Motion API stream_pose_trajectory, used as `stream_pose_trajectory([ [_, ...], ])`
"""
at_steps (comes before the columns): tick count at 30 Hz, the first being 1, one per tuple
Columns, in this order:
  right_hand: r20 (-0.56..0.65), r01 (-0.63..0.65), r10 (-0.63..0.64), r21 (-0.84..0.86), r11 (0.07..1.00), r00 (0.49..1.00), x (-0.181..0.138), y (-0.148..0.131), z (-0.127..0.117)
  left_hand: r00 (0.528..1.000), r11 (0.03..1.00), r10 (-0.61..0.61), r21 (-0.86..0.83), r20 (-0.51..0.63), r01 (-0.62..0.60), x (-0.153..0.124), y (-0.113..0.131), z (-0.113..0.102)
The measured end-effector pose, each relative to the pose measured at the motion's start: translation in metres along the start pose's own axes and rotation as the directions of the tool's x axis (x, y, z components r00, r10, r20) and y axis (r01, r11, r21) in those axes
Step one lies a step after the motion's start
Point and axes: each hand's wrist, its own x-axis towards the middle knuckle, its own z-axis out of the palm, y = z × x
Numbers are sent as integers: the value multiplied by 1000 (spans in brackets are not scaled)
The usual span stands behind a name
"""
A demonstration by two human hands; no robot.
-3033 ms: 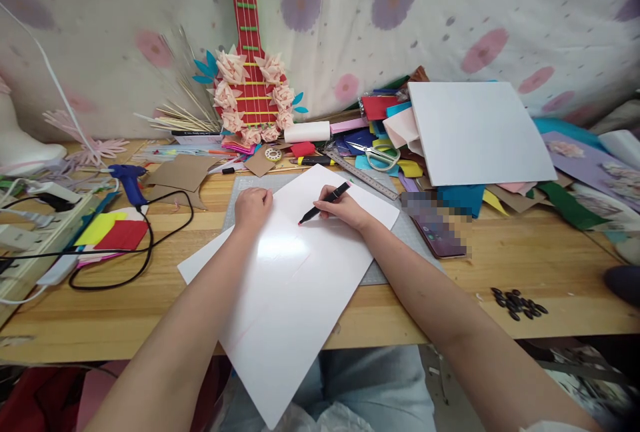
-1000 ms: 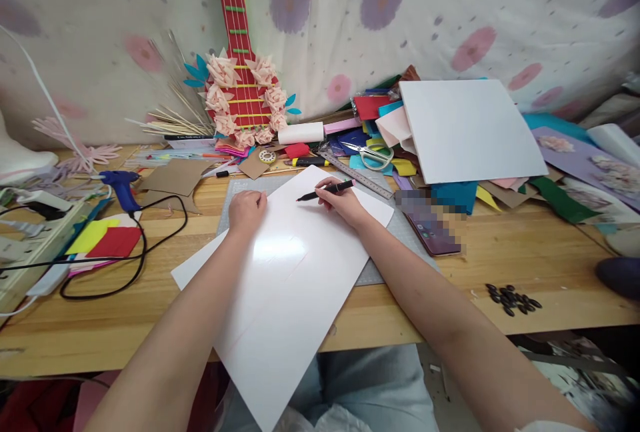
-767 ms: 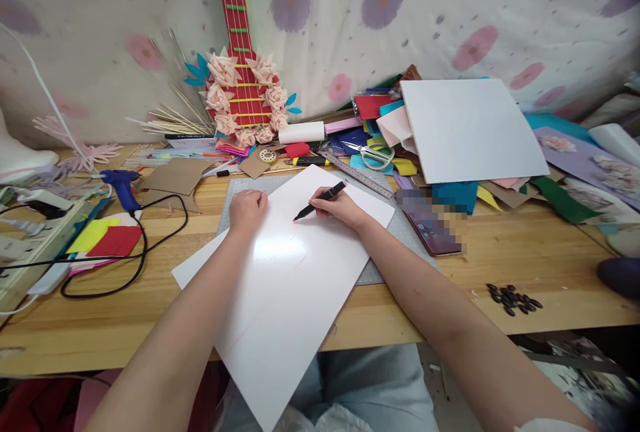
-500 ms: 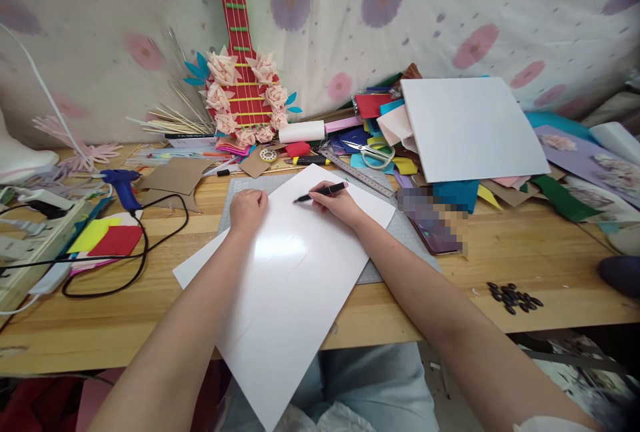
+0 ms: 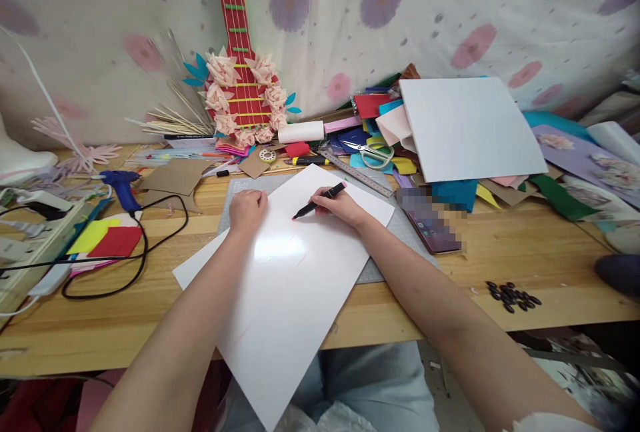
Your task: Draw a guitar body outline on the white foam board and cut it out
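Note:
A large glossy white sheet [image 5: 290, 285] lies tilted on a grey cutting mat [image 5: 235, 192] and hangs over the near edge of the wooden table [image 5: 500, 259]. My right hand [image 5: 336, 205] grips a black marker [image 5: 319, 200], its pink tip down on the sheet near the upper middle. My left hand [image 5: 247, 209] rests curled on the sheet's upper left edge and presses it flat. Faint pink lines run across the sheet.
A metal ruler [image 5: 357, 175] and scissors [image 5: 373, 153] lie just behind the sheet. A phone [image 5: 434, 225] sits to the right, dark seeds [image 5: 513, 297] nearer the edge. A blue glue gun [image 5: 120, 185] and its black cable [image 5: 125, 265] lie left. A white board [image 5: 467, 127] tops a paper pile.
The marker has tipped between lying nearly flat above the sheet and pointing down; now its tip touches the sheet again. My left hand has stayed in place.

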Motion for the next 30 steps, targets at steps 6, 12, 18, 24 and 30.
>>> stream_pose_trajectory([
  [6,-54,14,-15,-21,1000,998,5,3,3,1000,1000,4,10,3,-4,0,0,-1],
  [12,-390,12,-10,2,1000,921,14,11,3,1000,1000,5,19,9,-5,0,1,-2],
  [18,-166,50,-50,-8,999,985,6,8,0,1000,1000,8,17,10,-9,1,0,-1],
  [24,-46,30,-31,-10,999,998,1,5,1,1000,1000,3,18,8,-3,1,0,0],
  [30,-63,26,-29,-49,998,998,3,5,1,1000,1000,7,18,12,-7,0,0,0],
])
